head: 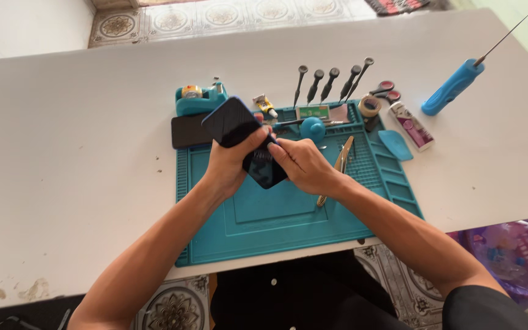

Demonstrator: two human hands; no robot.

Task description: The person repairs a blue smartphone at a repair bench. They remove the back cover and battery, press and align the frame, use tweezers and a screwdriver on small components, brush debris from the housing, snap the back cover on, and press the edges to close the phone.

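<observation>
Tape dispenser (198, 98), screwdrivers (330, 83), perhaps tweezers (341, 160).

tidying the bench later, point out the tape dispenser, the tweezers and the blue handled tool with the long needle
tape dispenser (200, 101), head view, on its teal body
tweezers (342, 157), head view, on the upper arm beside the right wrist
blue handled tool (452, 87), head view, on the middle of its handle

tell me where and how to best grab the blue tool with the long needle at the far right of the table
Probably best gripped around the thick blue handle, coming from above with fingers closing across its width. The blue tool lies flat on the white table, tilted, its thin metal needle pointing up-right away from the person, so stay on the lower-left, blunt half. Nothing crowds the handle.
</observation>
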